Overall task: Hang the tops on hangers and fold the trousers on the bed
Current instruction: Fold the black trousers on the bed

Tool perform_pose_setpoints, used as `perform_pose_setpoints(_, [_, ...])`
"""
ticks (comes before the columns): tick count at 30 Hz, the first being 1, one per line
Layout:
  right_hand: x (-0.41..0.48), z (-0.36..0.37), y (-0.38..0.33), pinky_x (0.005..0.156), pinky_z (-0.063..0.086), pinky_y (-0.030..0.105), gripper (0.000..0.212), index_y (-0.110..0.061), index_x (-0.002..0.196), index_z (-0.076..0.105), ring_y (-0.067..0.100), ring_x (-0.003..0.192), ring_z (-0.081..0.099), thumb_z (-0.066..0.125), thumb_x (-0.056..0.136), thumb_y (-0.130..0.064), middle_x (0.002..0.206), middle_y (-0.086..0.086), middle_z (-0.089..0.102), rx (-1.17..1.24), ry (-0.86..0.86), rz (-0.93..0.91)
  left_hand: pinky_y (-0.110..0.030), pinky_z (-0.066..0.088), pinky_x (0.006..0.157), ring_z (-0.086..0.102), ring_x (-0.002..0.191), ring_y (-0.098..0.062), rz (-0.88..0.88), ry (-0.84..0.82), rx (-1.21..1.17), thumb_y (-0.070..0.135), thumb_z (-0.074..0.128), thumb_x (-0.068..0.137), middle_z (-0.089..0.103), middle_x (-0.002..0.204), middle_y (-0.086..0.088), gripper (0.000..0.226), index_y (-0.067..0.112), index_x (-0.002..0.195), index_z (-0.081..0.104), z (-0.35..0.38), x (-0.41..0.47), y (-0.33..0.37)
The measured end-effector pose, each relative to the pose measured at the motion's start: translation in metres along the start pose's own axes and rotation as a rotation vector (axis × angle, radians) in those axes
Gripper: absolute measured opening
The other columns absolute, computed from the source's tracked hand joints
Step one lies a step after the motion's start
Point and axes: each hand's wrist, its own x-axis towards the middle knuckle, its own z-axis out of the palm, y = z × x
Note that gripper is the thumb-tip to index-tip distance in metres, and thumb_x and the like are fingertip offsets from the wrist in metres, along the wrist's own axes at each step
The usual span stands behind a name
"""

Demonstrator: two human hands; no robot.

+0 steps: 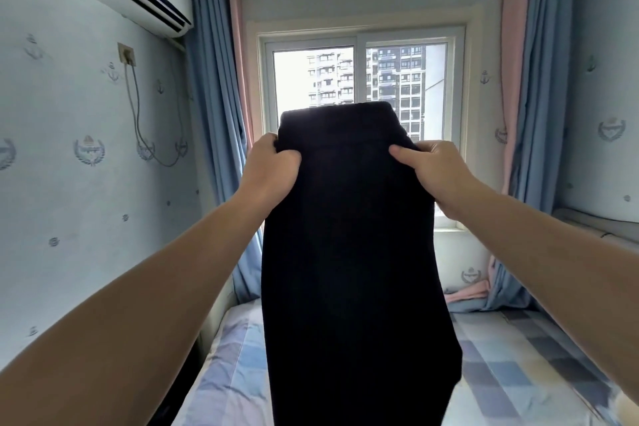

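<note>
The dark trousers (pixel 352 252) hang upright above the checked bed (pixel 518 373), waistband on top, with the legs dropping out of view at the near edge. The left hand (pixel 273 166) grips the left edge just under the waistband, fingers curled into the cloth. The right hand (pixel 432 166) pinches the right edge, thumb in front. A good fold likely needs both grips level and the legs hanging straight and matched, then laid flat on the sheet first.

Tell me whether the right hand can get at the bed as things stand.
Probably yes, but not free: the right hand and left hand both grip the dark trousers held up over the bed. Nothing else blocks the way down.
</note>
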Motion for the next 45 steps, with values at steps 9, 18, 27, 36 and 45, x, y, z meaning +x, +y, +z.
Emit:
perform_pose_setpoints(9, [-0.019, 0.021, 0.035, 0.084, 0.061, 0.038, 0.015, -0.014, 0.096, 0.076, 0.021, 0.085, 0.076, 0.074, 0.089, -0.027, 0.089, 0.002, 0.079, 0.002, -0.061, 0.077, -0.055, 0.058, 0.085, 0.07, 0.093, -0.033, -0.1, -0.079, 0.009, 0.014, 0.053, 0.066, 0.07, 0.099, -0.013, 0.037, 0.017, 0.102, 0.061, -0.015, -0.024, -0.04])
perform_pose_setpoints(18, [-0.027, 0.095, 0.156, 0.075, 0.061, 0.034, 0.014, -0.011, 0.097, 0.075, 0.022, 0.084, 0.075, 0.073, 0.09, -0.023, 0.091, 0.004, 0.078, -0.022, -0.129, 0.285, -0.044, 0.059, 0.075, 0.067, 0.081, -0.023, -0.305, -0.113, -0.044, -0.004, 0.053, 0.079, 0.068, 0.091, -0.007, 0.031, 0.013, 0.104, 0.062, -0.007, -0.037, -0.191])
perform_pose_setpoints(27, [-0.032, 0.207, 0.39, 0.068, 0.055, 0.03, 0.01, -0.006, 0.09, 0.07, 0.019, 0.077, 0.068, 0.072, 0.091, -0.016, 0.091, 0.011, 0.075, -0.269, -0.251, 0.658, -0.043, 0.054, 0.071, 0.064, 0.076, -0.026, -0.708, -0.22, 0.094, 0.011, 0.056, 0.069, 0.068, 0.08, -0.007, 0.023, 0.007, 0.091, 0.062, 0.034, -0.047, -0.47])
perform_pose_setpoints(36, [0.042, 0.31, 0.634, 0.087, 0.051, 0.043, 0.022, -0.022, 0.088, 0.071, 0.024, 0.087, 0.066, 0.064, 0.092, -0.042, 0.083, -0.004, 0.071, -0.648, -0.309, 0.804, -0.046, 0.053, 0.089, 0.065, 0.097, -0.02, -0.866, -0.307, 0.258, 0.038, 0.067, 0.084, 0.068, 0.098, 0.012, 0.015, 0.031, 0.096, 0.06, 0.105, 0.006, -0.728])
perform_pose_setpoints(45, [0.07, 0.382, 0.879, 0.081, 0.059, 0.043, 0.013, -0.019, 0.092, 0.066, 0.027, 0.084, 0.073, 0.059, 0.097, -0.028, 0.089, 0.003, 0.07, -0.588, -0.249, 0.89, -0.034, 0.05, 0.088, 0.062, 0.112, -0.02, -0.938, -0.255, 0.185, 0.034, 0.057, 0.099, 0.062, 0.129, 0.005, 0.027, 0.024, 0.125, 0.057, 0.19, 0.021, -0.953])
